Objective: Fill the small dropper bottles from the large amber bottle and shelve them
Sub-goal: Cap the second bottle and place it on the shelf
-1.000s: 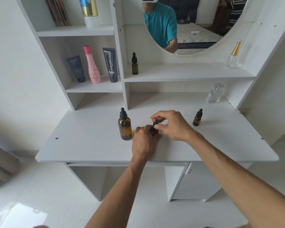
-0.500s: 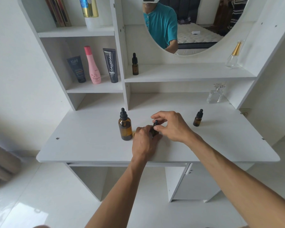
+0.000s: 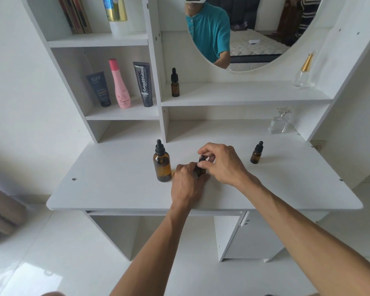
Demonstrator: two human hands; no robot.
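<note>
Left hand curled round the body of a small dropper bottle, w/ the bottle standing on the worktop approx. mid-front; right hand above it, thumb & fingertips pinching the bottle's black cap (bottle mostly hidden by both hands, so fill level can't be told); just left of the left hand, close but apart, the large amber bottle stands upright w/ its black dropper cap on; well to the right, a second small dropper bottle upright & capped on the worktop; behind that, near the back right corner, a clear glass perfume bottle; on the middle shelf at its left end, a third small dropper bottle upright; left compartment holds a dark tube, a pink bottle & a black tube side by side; right end of the shelf, a gold-necked clear bottle; oval mirror above.
</note>
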